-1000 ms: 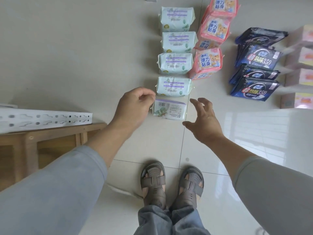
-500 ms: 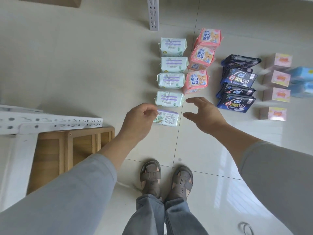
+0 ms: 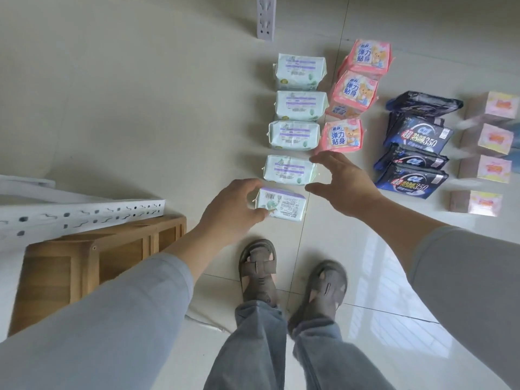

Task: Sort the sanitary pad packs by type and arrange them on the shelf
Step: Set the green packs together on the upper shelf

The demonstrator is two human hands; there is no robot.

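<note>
head view looked straight down at a pale tiled floor (image 3: 140,108) where the packs lay sorted in columns. four mint-green packs (image 3: 298,105) ran in a line away from the person, each apart from the next. just right of them sat three pink packs (image 3: 356,88), the farther two overlapping. further right lay a pile of dark blue packs (image 3: 416,153), overlapping one another, and beyond those a column of small pink boxes (image 3: 489,142), blurred at the frame edge.

nearest the person, at the near end of the green line, a fifth green pack (image 3: 282,205) showed its printed back with a barcode. the left hand (image 3: 230,209) gripped this pack at its left end, fingers curled over the top edge and thumb under the lower corner; whether the pack touched the floor could not be told. the right hand (image 3: 346,184) hovered just right of it with fingers spread and bent, thumb pointing left toward the pack, holding nothing. its fingertips (image 3: 315,159) reached near the right end of the fourth green pack.

both arms wore grey sleeves (image 3: 112,319). at left stood a wooden crate (image 3: 84,266) with a white perforated shelf rail (image 3: 84,215) lying across its far edge. another white shelf post (image 3: 265,16) stood at the top. two brown sandals (image 3: 259,271) and grey trousers showed below.
</note>
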